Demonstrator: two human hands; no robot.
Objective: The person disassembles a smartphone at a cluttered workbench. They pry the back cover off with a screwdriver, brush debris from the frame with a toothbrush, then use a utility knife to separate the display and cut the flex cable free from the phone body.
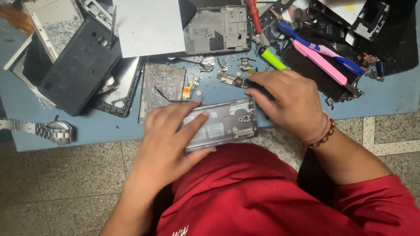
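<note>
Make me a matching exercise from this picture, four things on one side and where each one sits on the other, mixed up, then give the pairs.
Things:
1. wristwatch
2. toothbrushes
3. open phone
4. white sheet

Places:
A. top middle of the table
B. held by the left hand at the table's near edge
C. far left, near the table's front edge
D. upper right, on a dark panel

Pairs: 1-C, 2-D, 3-B, 4-A

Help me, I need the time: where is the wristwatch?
In the head view, the wristwatch lies at the far left of the blue table, near its front edge, left of the left hand.
</note>
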